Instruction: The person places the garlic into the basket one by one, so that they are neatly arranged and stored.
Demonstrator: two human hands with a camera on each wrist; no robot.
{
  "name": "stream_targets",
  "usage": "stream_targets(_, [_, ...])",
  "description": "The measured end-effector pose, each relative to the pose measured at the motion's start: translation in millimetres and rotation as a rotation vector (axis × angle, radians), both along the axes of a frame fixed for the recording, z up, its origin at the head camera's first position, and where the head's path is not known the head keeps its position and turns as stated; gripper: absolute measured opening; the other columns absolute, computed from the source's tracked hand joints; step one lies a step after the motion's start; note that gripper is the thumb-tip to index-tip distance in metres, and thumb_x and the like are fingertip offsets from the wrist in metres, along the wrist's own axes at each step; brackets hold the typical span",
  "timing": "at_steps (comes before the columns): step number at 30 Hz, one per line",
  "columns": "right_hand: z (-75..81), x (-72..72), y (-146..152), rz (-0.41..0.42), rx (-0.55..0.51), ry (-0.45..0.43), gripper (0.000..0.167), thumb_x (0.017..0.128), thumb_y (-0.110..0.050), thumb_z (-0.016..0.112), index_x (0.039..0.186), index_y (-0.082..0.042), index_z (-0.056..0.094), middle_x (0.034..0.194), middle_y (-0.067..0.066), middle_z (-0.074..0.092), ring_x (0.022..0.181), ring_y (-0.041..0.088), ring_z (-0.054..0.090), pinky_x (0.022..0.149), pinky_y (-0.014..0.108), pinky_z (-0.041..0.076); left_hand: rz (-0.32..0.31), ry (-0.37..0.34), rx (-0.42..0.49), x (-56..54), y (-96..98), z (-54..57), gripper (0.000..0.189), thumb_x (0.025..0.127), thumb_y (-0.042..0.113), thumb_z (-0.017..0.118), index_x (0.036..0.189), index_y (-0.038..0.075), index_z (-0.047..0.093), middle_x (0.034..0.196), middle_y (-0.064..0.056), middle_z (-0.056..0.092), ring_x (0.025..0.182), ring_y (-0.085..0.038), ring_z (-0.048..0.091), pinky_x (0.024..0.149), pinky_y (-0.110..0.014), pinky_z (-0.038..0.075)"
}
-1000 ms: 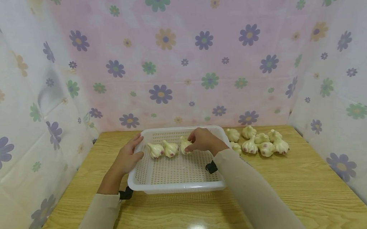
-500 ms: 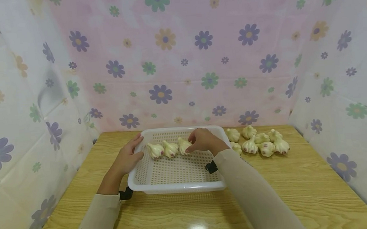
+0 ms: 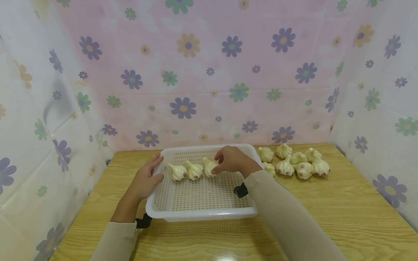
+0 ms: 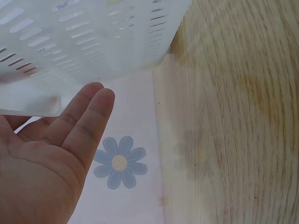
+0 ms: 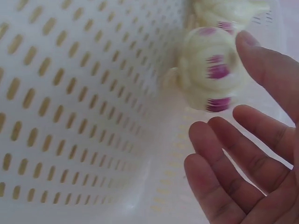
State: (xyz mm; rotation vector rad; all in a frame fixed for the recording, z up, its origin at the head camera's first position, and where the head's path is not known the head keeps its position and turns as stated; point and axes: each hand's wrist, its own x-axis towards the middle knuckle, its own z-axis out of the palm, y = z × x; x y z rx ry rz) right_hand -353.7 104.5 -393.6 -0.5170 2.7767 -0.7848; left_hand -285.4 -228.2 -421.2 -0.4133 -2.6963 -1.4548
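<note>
In the head view, a white perforated plastic basket (image 3: 204,215) holds three garlic bulbs: a left one (image 3: 177,172), a middle one (image 3: 194,170) and a right one (image 3: 209,167). At the basket's left rim is my left hand (image 3: 147,179), its thumb over the edge. The left wrist view shows its fingers (image 4: 88,126) straight, outside the slotted wall. Beside the right bulb my right hand (image 3: 232,160) reaches into the basket. Seen from the right wrist, its fingers are spread and apart from that bulb (image 5: 212,70), with the thumb close by; contact is unclear.
More garlic bulbs (image 3: 303,170) lie in a cluster on the wooden table (image 3: 334,219), right of the basket. Flower-patterned cloth (image 3: 205,81) walls the table at the back and both sides.
The right bulb has shifted slightly left, closer to the middle one, and the right hand's fingers have come off it. The left hand and basket look unchanged.
</note>
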Motion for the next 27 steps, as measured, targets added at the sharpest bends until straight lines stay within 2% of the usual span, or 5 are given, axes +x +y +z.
stream_targets(4, [2.2, 1.4, 2.0, -0.012, -0.023, 0.007, 0.060, 0.081, -0.043, 0.087, 0.129, -0.013, 0.070, 0.121, 0.006, 0.070, 0.111, 0.026, 0.066, 0.095, 0.046, 0.056, 0.000, -0.006, 0.002, 0.1, -0.8, -0.8, 0.071, 0.093, 0.009, 0.055, 0.161, 0.003, 0.033, 0.174, -0.001, 0.016, 0.156, -0.042, 0.024, 0.102, -0.052, 0.055])
stream_targets(14, [11.2, 5.6, 9.6, 0.018, -0.078, 0.057, 0.062, 0.084, -0.047, 0.083, 0.134, -0.013, 0.069, 0.127, 0.008, 0.070, 0.119, 0.029, 0.065, 0.099, 0.050, 0.055, -0.013, 0.012, 0.013, -3.4, -1.2, -3.7, 0.072, 0.092, 0.007, 0.056, 0.161, 0.001, 0.033, 0.174, -0.004, 0.016, 0.157, -0.041, 0.023, 0.109, -0.056, 0.048])
stream_targets(20, [21.0, 10.8, 17.6, 0.034, -0.142, 0.084, 0.064, 0.084, -0.054, 0.081, 0.135, -0.017, 0.069, 0.128, 0.005, 0.070, 0.119, 0.029, 0.065, 0.098, 0.052, 0.055, -0.011, -0.001, 0.015, -2.4, 0.6, -2.4, 0.074, 0.092, 0.006, 0.056, 0.161, 0.001, 0.032, 0.174, -0.004, 0.015, 0.157, -0.041, 0.022, 0.113, -0.057, 0.044])
stream_targets(25, [32.4, 15.4, 26.2, 0.073, -0.195, 0.129, 0.066, 0.086, -0.057, 0.077, 0.138, -0.017, 0.067, 0.130, 0.004, 0.069, 0.114, 0.029, 0.069, 0.093, 0.047, 0.059, -0.001, 0.010, -0.002, -2.8, -0.2, -1.9, 0.073, 0.091, 0.006, 0.056, 0.161, 0.001, 0.033, 0.174, -0.004, 0.016, 0.158, -0.041, 0.020, 0.118, -0.057, 0.036])
stream_targets(27, [39.0, 19.7, 31.5, 0.084, -0.222, 0.133, 0.065, 0.088, -0.056, 0.076, 0.138, -0.016, 0.067, 0.132, 0.006, 0.068, 0.112, 0.030, 0.071, 0.091, 0.046, 0.060, 0.003, 0.011, -0.001, -2.7, -0.8, -1.8, 0.073, 0.091, 0.006, 0.056, 0.161, 0.002, 0.034, 0.174, -0.003, 0.016, 0.158, -0.040, 0.020, 0.117, -0.057, 0.038])
